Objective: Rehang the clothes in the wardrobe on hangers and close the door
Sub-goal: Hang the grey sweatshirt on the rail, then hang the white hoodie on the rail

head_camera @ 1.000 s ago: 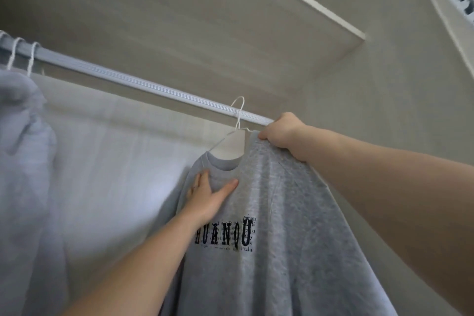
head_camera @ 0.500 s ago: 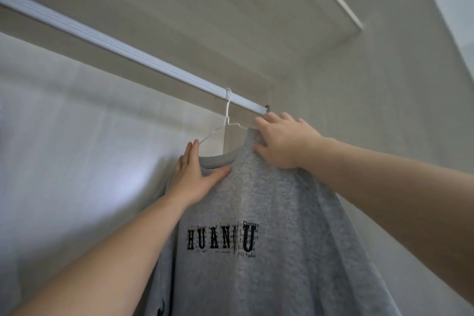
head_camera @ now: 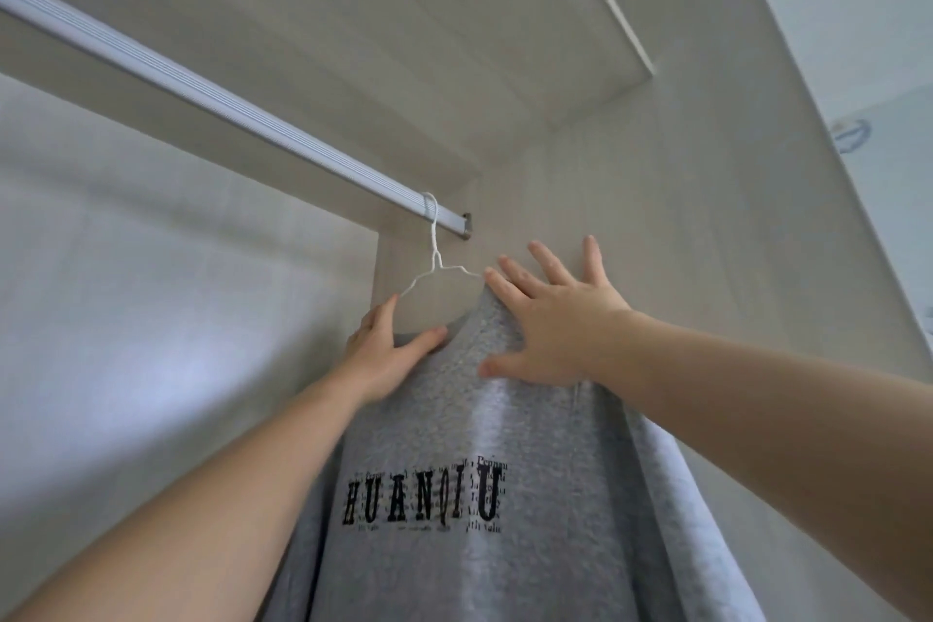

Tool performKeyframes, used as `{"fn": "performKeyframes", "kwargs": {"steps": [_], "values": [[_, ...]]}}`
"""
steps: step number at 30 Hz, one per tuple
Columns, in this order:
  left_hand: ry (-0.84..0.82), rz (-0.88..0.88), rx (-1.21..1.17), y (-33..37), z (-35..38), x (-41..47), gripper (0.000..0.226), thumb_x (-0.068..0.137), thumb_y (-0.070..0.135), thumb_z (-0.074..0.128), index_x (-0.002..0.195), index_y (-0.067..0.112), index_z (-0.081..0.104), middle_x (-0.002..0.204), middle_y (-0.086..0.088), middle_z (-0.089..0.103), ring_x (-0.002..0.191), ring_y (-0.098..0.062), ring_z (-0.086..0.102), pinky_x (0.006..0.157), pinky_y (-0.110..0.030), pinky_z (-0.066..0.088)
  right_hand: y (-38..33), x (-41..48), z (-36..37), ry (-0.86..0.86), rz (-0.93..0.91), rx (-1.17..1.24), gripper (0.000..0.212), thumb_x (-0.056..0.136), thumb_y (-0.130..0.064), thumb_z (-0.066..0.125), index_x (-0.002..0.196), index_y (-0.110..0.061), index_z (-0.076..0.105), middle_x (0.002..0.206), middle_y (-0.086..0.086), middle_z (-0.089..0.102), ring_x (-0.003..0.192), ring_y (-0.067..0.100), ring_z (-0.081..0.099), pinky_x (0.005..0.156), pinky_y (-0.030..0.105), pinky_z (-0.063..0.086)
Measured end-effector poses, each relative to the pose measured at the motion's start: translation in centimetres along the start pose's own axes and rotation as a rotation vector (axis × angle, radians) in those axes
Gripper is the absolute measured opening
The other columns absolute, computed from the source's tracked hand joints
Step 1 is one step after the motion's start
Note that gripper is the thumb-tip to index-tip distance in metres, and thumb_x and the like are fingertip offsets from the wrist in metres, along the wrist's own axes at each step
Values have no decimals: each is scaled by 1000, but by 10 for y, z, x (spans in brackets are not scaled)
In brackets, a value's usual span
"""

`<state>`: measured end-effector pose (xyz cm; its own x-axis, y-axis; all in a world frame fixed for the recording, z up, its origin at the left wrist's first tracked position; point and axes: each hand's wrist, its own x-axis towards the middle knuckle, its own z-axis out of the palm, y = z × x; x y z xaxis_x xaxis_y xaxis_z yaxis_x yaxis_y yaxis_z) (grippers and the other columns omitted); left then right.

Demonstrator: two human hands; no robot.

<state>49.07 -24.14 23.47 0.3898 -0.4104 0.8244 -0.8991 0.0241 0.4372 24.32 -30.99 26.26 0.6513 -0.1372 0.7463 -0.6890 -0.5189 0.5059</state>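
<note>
Hanging on a white hanger (head_camera: 433,263) at the rail's (head_camera: 227,114) right end, the grey sweatshirt (head_camera: 454,419) is under my right hand (head_camera: 550,333), pressing flat and spread; my left hand (head_camera: 383,354) is pinching its collar.

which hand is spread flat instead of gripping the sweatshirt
The right hand, fingers splayed flat on the grey sweatshirt; the left hand pinches its collar.
</note>
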Motion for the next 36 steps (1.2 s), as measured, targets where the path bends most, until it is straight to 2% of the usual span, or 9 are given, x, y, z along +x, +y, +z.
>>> {"fn": "performKeyframes", "kwargs": {"steps": [4, 8, 13, 17, 20, 24, 29, 33, 36], "values": [[-65, -16, -14, 6, 38, 10, 122, 65, 92, 49, 159, 28, 6, 166, 1, 10, 151, -25, 19, 121, -45, 20, 12, -2, 17, 24, -1, -61, 112, 72, -93, 16, 157, -23, -7, 166, -4, -6, 151, 25, -17, 108, 68, -18], [4, -16, -32, 6, 70, 10, 137, 48, 107, 26, 158, 32, -4, 166, 8, 0, 153, -23, 2, 123, -50, 11, 14, 1, 28, 51, -12, -148, 118, 68, -96, 12, 157, -21, -7, 166, -3, -7, 150, 24, -17, 107, 67, -19], [94, 2, -74, -1, 88, 8, 131, 50, 108, 18, 157, 36, -8, 166, 9, -8, 152, -21, -10, 121, -56, 5, 12, 0, 34, 95, -22, -212, 117, 69, -96, 13, 157, -21, -7, 166, -2, -5, 151, 25, -14, 106, 70, -17], [48, -28, -60, 1, 75, 8, 133, 49, 107, 24, 157, 36, -6, 167, 8, -5, 153, -21, -7, 123, -53, 5, 11, -1, 31, 87, -21, -211, 113, 73, -92, 16, 157, -21, -6, 166, -2, -4, 151, 25, -12, 107, 69, -16], [25, -54, 8, 8, 66, -4, 121, 57, 102, 25, 157, 40, -3, 167, 11, -4, 153, -20, -8, 122, -57, 5, 11, -12, 27, 97, -20, -136, 105, 78, -85, 23, 158, -21, -1, 166, -1, 0, 152, 23, -8, 111, 66, -14], [41, 80, 149, 27, 60, -45, 105, 68, 99, 15, 155, 44, -5, 166, 16, -7, 153, -22, -13, 122, -53, -1, 15, -49, 20, 90, -2, -51, 95, 84, -79, 25, 157, -24, 4, 166, -2, 3, 152, 22, -4, 114, 64, -12], [133, 276, 178, 67, 71, -124, 89, 82, 81, 21, 157, 39, 1, 168, 6, -1, 153, -24, -7, 122, -53, 3, 28, -134, 14, 112, 70, -10, 95, 79, -79, 19, 157, -25, 10, 165, -1, 10, 152, 20, 3, 116, 61, -10], [67, 415, 185, 98, 97, -202, 83, 88, 75, 26, 158, 37, 3, 168, 9, -5, 153, -22, -8, 121, -56, 6, 34, -220, 15, 117, 126, 7, 89, 82, -75, 24, 156, -25, 19, 164, 2, 19, 152, 23, 11, 116, 62, -9], [-7, 481, 151, 120, 125, -265, 82, 90, 74, 31, 158, 39, 1, 167, 12, -10, 153, -20, -11, 121, -56, 5, 40, -291, 22, 141, 147, -4, 82, 83, -67, 40, 151, -20, 35, 160, 3, 29, 150, 26, 19, 116, 65, -4]]}}
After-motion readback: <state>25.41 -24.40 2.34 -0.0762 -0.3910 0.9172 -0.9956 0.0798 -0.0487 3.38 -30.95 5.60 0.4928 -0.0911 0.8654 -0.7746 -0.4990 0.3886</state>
